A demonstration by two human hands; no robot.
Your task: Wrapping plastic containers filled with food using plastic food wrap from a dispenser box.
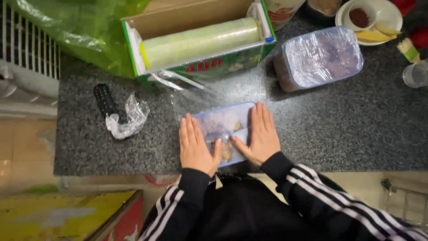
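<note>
Both forearms in black sleeves with white stripes reach forward over the near edge of the speckled grey stone tabletop [339, 134]. The left hand [195, 145] lies flat, palm down, fingers straight and together, on the left side of a small rectangular clear plastic container [223, 122] covered with transparent cling film. The right hand [261, 134] lies flat on its right side, thumb angled inward onto the film. Neither grip closes on anything; both are spread wide and pressing. The container sits close to the tabletop's near edge, straight ahead of the person. Film stretches from it back to the green cardboard box with a cling-film roll [198, 42]. A second film-covered plastic container [318, 58] stands well apart to the right; a crumpled piece of clear plastic [129, 118] lies to the left. Bare tabletop lies open to the right.
</note>
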